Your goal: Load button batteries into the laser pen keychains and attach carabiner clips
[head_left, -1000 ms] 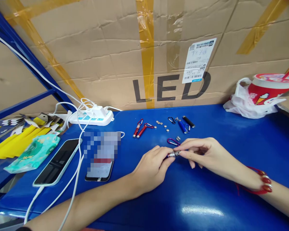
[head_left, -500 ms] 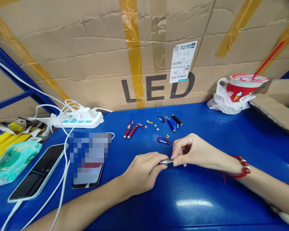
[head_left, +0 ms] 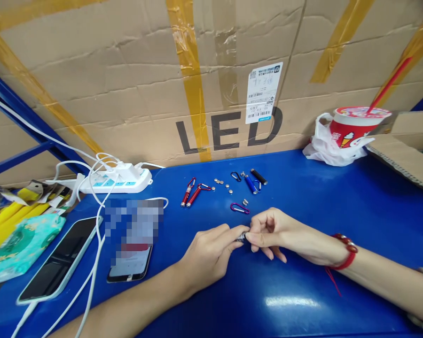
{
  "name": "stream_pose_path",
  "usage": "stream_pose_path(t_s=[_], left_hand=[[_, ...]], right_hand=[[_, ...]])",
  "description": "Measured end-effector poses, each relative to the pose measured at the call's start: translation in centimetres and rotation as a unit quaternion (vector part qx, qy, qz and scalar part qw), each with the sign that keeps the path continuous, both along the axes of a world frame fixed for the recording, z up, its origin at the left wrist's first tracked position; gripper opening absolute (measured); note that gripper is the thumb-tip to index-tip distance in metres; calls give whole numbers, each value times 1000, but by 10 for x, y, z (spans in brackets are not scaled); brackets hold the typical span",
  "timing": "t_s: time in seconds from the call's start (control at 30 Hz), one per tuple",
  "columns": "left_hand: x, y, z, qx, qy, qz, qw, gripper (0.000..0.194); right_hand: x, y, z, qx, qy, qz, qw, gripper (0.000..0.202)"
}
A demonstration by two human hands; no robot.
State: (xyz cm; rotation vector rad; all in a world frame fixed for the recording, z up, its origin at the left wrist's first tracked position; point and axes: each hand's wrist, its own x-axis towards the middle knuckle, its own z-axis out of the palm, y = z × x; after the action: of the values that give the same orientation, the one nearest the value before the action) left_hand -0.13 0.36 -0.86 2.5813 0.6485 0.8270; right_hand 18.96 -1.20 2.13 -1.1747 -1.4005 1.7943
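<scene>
My left hand (head_left: 211,251) is wrapped round a small metal tube (head_left: 241,237), of which only the silvery end shows. At that end, my right hand (head_left: 270,232) pinches with thumb and index finger; whether it holds a separate part is hidden. Behind the hands lie a purple carabiner (head_left: 239,208) and a small silver piece (head_left: 246,202). Farther back are several button cells (head_left: 221,182), two red flashlights (head_left: 193,195) with clips, a blue flashlight (head_left: 250,184), a black tube (head_left: 259,176) and a black carabiner (head_left: 236,176).
On the left are a white power strip (head_left: 137,182) with cables, a phone (head_left: 58,260), another phone (head_left: 132,267) and a teal packet (head_left: 24,246). A red cup (head_left: 356,129) in a plastic bag stands at the back right, beside an open carton (head_left: 405,159).
My right hand has closed in on the tube's end, its thumb now covering it, and its lower fingers have spread. Less of the tube shows. The camera view has shifted slightly.
</scene>
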Motion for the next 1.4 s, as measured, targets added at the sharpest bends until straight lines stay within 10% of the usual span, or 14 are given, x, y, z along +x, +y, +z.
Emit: stream_pose_path(t_s=[0.27, 1.4], left_hand=[[2, -1, 3, -36, -4, 22, 999, 27], [2, -4, 8, -104, -37, 11, 994, 22]], right_hand=[[-2, 0, 4, -22, 28, -16, 999, 31], [-4, 0, 2, 354, -74, -80, 929, 6]])
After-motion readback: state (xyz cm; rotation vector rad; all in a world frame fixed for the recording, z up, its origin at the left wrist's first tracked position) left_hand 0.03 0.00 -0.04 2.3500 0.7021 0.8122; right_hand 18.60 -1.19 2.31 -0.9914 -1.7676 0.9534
